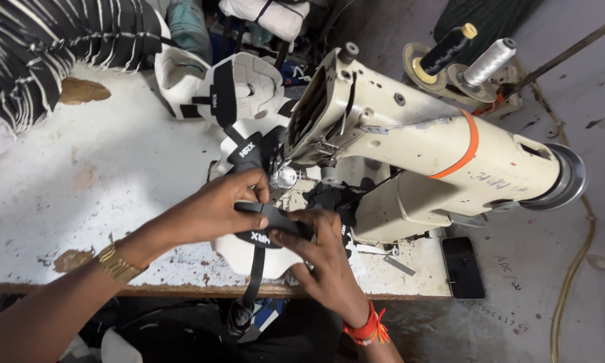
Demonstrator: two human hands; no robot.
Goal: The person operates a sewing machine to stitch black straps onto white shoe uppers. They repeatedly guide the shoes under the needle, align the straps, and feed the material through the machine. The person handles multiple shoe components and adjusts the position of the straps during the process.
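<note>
Pinched between left hand (238, 198) and right hand (319, 252), black strap (272, 222) crosses white shoe piece (238, 254).

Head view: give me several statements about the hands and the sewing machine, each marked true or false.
1. Both hands hold a black strap on a white padded piece. True.
2. The left hand has a gold watch band at its wrist. True.
3. The sewing machine is bright blue. False: it is cream with an orange band.
4. The phone lies under the right hand. False: it lies apart, to the right.
5. Two thread spools stand behind the machine. True.
</note>
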